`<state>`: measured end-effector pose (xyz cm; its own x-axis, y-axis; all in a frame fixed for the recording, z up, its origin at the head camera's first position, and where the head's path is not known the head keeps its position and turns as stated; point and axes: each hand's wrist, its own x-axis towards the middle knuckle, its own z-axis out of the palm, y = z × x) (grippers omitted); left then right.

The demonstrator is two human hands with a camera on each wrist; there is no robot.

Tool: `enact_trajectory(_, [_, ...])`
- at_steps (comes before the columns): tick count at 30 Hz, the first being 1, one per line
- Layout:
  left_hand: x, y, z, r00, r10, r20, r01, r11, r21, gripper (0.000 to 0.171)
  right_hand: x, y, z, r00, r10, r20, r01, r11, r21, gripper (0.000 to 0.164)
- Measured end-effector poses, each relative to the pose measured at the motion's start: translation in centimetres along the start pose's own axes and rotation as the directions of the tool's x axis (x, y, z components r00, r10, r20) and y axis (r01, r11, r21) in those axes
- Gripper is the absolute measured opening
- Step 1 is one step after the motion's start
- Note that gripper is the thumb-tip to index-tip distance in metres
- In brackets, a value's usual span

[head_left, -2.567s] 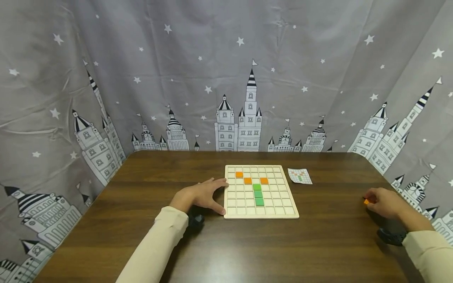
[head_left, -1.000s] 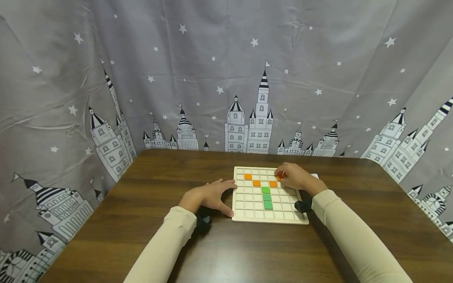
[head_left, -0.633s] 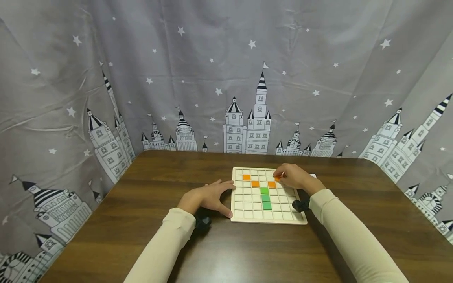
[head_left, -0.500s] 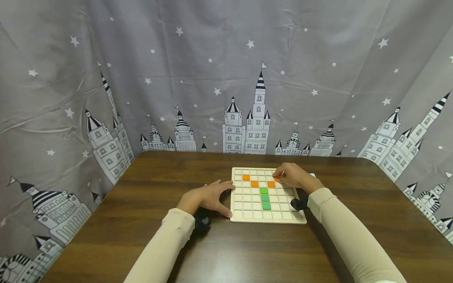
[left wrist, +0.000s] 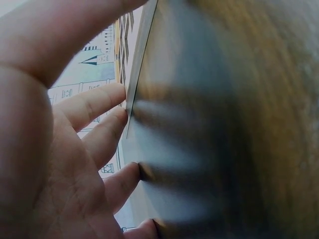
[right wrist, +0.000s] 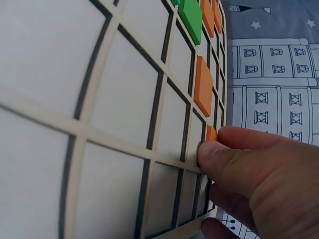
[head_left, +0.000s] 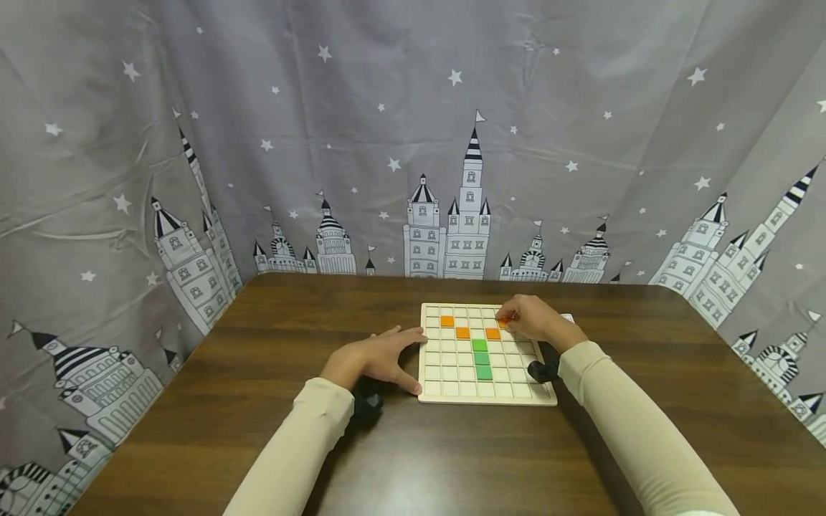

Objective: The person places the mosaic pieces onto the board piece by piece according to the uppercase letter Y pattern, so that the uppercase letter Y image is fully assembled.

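A pale wooden grid board (head_left: 445, 387) lies on the table, holding several orange tiles (head_left: 462, 333) and a column of green tiles (head_left: 482, 358). At its upper right part, my right hand (head_left: 534, 319) pinches an orange tile (right wrist: 211, 133) between thumb and fingers. That tile is partly covered by the fingertips; whether it lies fully in its cell I cannot tell. My left hand (head_left: 377, 356) is spread along the board's left edge, thumb near the lower corner. In the left wrist view, two straight fingers (left wrist: 102, 104) touch the board's side.
A small printed paper (head_left: 568, 317) sits just right of the board, mostly hidden behind the right wrist. The brown wooden table (head_left: 413, 459) surrounds the board. Behind it hangs a grey curtain (head_left: 361, 129) printed with castles and stars.
My right hand has come left from the table's right side to the board, carrying the orange tile. Over the last second it has stayed there. My left hand has kept its place.
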<state>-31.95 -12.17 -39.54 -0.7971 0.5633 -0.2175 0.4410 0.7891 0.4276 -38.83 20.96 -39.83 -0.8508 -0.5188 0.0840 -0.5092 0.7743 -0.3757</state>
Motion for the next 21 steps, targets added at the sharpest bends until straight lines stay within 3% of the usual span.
enact_trajectory(8, [0.4,0.2,0.5,1.0,0.019,0.013,-0.019,1.0,-0.007,0.095,-1.0,0.5,0.2,0.999,0.047,-0.007,-0.047,0.999,0.022,0.027])
enact_trajectory(21, [0.5,-0.2,0.8,1.0,0.005,0.013,-0.005,1.0,0.006,0.095,-1.6,0.5,0.6,0.998,0.042,-0.043,-0.039,0.997,0.064,0.03])
